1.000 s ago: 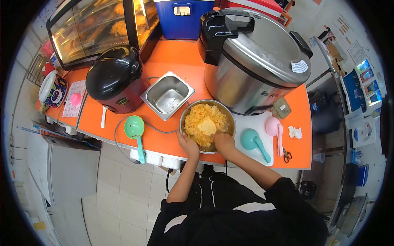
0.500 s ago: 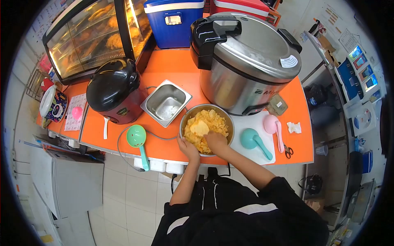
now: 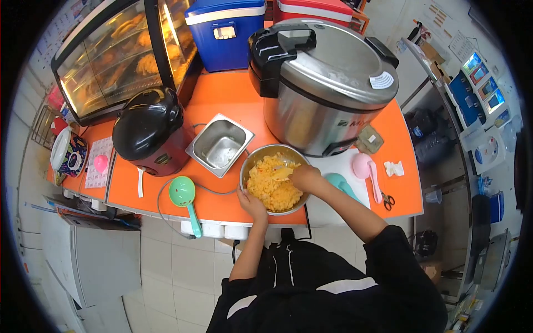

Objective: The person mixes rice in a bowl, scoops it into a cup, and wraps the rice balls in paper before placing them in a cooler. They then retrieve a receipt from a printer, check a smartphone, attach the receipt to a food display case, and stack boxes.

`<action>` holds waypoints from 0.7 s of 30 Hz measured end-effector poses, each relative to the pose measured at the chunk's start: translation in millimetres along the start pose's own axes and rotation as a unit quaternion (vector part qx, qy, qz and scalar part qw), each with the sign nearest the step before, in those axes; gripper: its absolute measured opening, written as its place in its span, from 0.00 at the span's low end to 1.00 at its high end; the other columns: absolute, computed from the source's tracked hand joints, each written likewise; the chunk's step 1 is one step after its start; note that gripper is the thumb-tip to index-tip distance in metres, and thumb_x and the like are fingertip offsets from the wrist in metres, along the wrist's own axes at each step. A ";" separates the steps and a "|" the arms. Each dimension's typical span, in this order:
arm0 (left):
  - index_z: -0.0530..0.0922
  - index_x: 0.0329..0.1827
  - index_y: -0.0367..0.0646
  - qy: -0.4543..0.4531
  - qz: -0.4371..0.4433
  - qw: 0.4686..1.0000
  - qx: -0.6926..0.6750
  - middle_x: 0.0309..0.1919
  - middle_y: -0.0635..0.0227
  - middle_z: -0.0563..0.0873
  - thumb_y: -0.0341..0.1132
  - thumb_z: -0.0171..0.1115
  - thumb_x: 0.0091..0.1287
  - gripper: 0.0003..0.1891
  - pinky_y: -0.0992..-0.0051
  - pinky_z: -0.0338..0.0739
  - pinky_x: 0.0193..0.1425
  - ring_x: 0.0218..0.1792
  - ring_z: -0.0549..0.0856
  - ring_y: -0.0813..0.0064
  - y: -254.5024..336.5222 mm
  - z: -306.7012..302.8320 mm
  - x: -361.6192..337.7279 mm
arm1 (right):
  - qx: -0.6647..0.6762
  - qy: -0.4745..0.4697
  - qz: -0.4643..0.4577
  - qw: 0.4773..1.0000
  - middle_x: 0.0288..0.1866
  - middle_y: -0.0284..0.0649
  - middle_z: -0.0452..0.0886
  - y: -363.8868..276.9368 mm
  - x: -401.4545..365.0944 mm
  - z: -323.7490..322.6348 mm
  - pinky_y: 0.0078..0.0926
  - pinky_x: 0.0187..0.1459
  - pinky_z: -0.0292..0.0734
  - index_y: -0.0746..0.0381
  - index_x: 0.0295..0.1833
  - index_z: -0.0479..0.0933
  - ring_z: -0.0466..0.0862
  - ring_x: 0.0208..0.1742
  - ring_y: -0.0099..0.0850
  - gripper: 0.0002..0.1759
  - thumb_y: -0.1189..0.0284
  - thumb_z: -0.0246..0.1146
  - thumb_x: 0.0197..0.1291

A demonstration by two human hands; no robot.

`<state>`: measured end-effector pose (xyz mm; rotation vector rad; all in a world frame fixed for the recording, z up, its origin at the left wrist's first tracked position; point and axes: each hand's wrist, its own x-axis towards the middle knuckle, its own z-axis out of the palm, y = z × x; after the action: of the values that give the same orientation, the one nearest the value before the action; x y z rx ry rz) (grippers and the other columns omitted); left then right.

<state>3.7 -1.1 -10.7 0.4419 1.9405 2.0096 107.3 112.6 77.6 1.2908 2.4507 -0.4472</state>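
Observation:
A round steel bowl (image 3: 271, 149) of orange-yellow rice (image 3: 272, 190) sits near the counter's front edge. My left hand (image 3: 252, 205) grips the bowl's left rim, with its thumb at the edge and its fingers partly hidden underneath. Over the right side of the bowl, my right hand (image 3: 304, 178) is closed around the handle of a pale yellow rice paddle (image 3: 282, 173), whose blade is in the rice. To the right of the bowl, a teal scoop (image 3: 343, 185) lies on a white board (image 3: 327, 212), partly covered by my right forearm.
Behind the bowl stands a big steel rice cooker (image 3: 311, 111); a steel pan (image 3: 220, 145) is to its left. A green scoop (image 3: 181, 192) overhangs the front edge. A pink scoop (image 3: 363, 167) and scissors (image 3: 388, 202) lie right. A smaller dark cooker (image 3: 147, 130) stands left.
My right hand has moved slightly up and to the right, and the paddle blade now points left in the rice. The rice has been turned over. My left hand still holds the bowl.

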 end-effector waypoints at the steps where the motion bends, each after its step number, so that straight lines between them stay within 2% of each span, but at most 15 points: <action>1: 0.64 0.55 0.31 -0.010 -0.003 1.000 -0.012 0.47 0.55 0.73 0.30 0.36 0.69 0.16 0.72 0.65 0.53 0.48 0.73 0.68 0.1 -1.3 -1.3 | 0.007 0.011 -0.015 1.000 0.37 0.50 0.79 -5.3 -3.0 -18.0 0.38 0.38 0.75 0.66 0.33 0.78 0.81 0.37 0.43 0.24 0.56 0.46 0.61; 2: 0.64 0.55 0.31 -0.010 -0.004 1.000 -0.010 0.47 0.55 0.73 0.30 0.36 0.69 0.16 0.72 0.65 0.53 0.48 0.73 0.68 -0.8 -3.7 -1.5 | 0.017 0.020 -0.029 0.999 0.37 0.50 0.79 -11.2 -5.6 -23.8 0.37 0.38 0.75 0.65 0.33 0.78 0.81 0.37 0.43 0.24 0.56 0.47 0.61; 4: 0.64 0.55 0.31 -0.024 0.015 0.999 0.043 0.47 0.56 0.74 0.30 0.36 0.68 0.16 0.72 0.66 0.53 0.47 0.74 0.68 -9.0 -5.5 3.7 | 0.023 0.032 -0.009 0.999 0.36 0.49 0.79 -15.9 23.5 32.4 0.38 0.38 0.75 0.66 0.36 0.77 0.81 0.36 0.45 0.23 0.57 0.46 0.61; 6: 0.64 0.55 0.31 -0.029 0.008 0.999 0.022 0.47 0.54 0.74 0.30 0.37 0.68 0.16 0.71 0.66 0.53 0.48 0.74 0.66 -14.6 -10.7 13.1 | 0.062 0.086 0.047 0.993 0.34 0.45 0.81 -36.9 2.9 57.0 0.37 0.34 0.76 0.61 0.33 0.79 0.82 0.35 0.38 0.18 0.58 0.51 0.59; 7: 0.64 0.55 0.31 -0.029 -0.004 1.000 0.000 0.48 0.53 0.74 0.29 0.37 0.68 0.16 0.70 0.66 0.54 0.49 0.74 0.65 -16.4 -14.6 14.3 | 0.043 0.121 -0.011 0.992 0.31 0.43 0.81 -31.1 -1.6 57.2 0.36 0.31 0.76 0.62 0.33 0.78 0.82 0.34 0.37 0.18 0.58 0.53 0.58; 8: 0.64 0.55 0.31 -0.033 -0.006 0.999 0.001 0.48 0.53 0.74 0.29 0.37 0.68 0.16 0.70 0.66 0.54 0.49 0.74 0.65 -18.1 -23.0 14.2 | 0.045 0.120 -0.008 0.992 0.31 0.43 0.81 -18.8 -5.5 54.7 0.36 0.31 0.76 0.62 0.33 0.78 0.82 0.34 0.37 0.18 0.58 0.53 0.58; 10: 0.65 0.55 0.31 -0.103 0.002 0.995 -0.001 0.48 0.55 0.74 0.30 0.38 0.68 0.16 0.72 0.68 0.53 0.48 0.75 0.68 0.0 -38.3 17.9 | -0.050 -0.018 -0.109 0.993 0.38 0.43 0.78 -8.5 -31.3 -7.7 0.36 0.37 0.76 0.66 0.42 0.75 0.81 0.38 0.39 0.18 0.62 0.50 0.60; 11: 0.65 0.54 0.31 -0.113 0.006 0.994 -0.003 0.47 0.56 0.75 0.30 0.38 0.68 0.16 0.73 0.69 0.52 0.48 0.75 0.69 -2.7 -44.7 21.0 | -0.054 -0.050 -0.051 0.996 0.43 0.40 0.76 -9.1 -26.7 -10.6 0.36 0.40 0.75 0.62 0.45 0.74 0.79 0.44 0.35 0.16 0.63 0.52 0.57; 12: 0.65 0.54 0.31 -0.125 0.012 0.992 -0.006 0.47 0.57 0.75 0.31 0.39 0.68 0.16 0.73 0.70 0.51 0.47 0.75 0.71 -6.2 -50.2 24.9 | -0.048 -0.049 -0.037 0.997 0.43 0.40 0.76 -11.2 -20.5 2.6 0.36 0.40 0.75 0.62 0.45 0.74 0.79 0.44 0.35 0.16 0.63 0.52 0.57; 14: 0.65 0.54 0.31 -0.156 0.013 0.987 -0.025 0.46 0.57 0.75 0.31 0.39 0.68 0.16 0.74 0.70 0.50 0.46 0.76 0.71 -12.5 -59.5 32.8 | -0.158 0.129 -0.024 0.979 0.47 0.39 0.74 -9.6 -8.8 38.2 0.38 0.42 0.72 0.60 0.48 0.73 0.76 0.47 0.35 0.17 0.64 0.53 0.56; 15: 0.66 0.54 0.32 -0.171 0.017 0.984 -0.042 0.46 0.58 0.76 0.32 0.40 0.68 0.16 0.74 0.71 0.49 0.45 0.76 0.71 -15.0 -63.5 37.9 | -0.154 0.129 -0.010 0.980 0.47 0.39 0.74 -5.6 -18.6 37.9 0.38 0.42 0.72 0.60 0.48 0.73 0.76 0.47 0.35 0.17 0.64 0.53 0.56; 17: 0.66 0.54 0.32 -0.179 0.032 0.983 -0.020 0.45 0.58 0.76 0.32 0.40 0.68 0.16 0.74 0.71 0.49 0.45 0.77 0.71 -12.3 -69.3 41.4 | -0.024 0.396 -0.141 0.907 0.48 0.40 0.72 3.0 -42.4 26.0 0.42 0.45 0.69 0.61 0.46 0.72 0.74 0.48 0.36 0.15 0.66 0.53 0.55; 19: 0.66 0.54 0.32 -0.183 0.045 0.982 0.003 0.45 0.58 0.76 0.33 0.40 0.68 0.16 0.74 0.71 0.49 0.45 0.77 0.72 -8.3 -71.5 42.7 | -0.026 0.490 -0.072 0.868 0.39 0.45 0.74 43.5 -61.4 23.1 0.39 0.47 0.64 0.63 0.42 0.72 0.74 0.45 0.37 0.12 0.73 0.52 0.50; 20: 0.66 0.54 0.32 -0.179 0.043 0.983 -0.001 0.45 0.58 0.76 0.33 0.40 0.68 0.16 0.74 0.71 0.49 0.45 0.77 0.71 -6.7 -73.2 41.9 | 0.147 0.494 -0.040 0.856 0.37 0.46 0.73 84.9 -63.1 35.6 0.39 0.45 0.64 0.65 0.41 0.71 0.74 0.43 0.40 0.11 0.75 0.50 0.50; 21: 0.66 0.54 0.31 -0.173 0.042 0.984 -0.006 0.46 0.58 0.76 0.33 0.40 0.68 0.16 0.74 0.71 0.49 0.45 0.76 0.71 -7.2 -72.9 42.2 | 0.202 0.542 -0.001 0.815 0.38 0.48 0.73 120.7 -75.1 37.5 0.40 0.45 0.64 0.66 0.39 0.70 0.73 0.45 0.43 0.10 0.78 0.49 0.49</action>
<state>-65.6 -48.6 -20.2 0.8223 1.7195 1.8457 253.4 107.2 62.0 2.1629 3.3727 -0.2501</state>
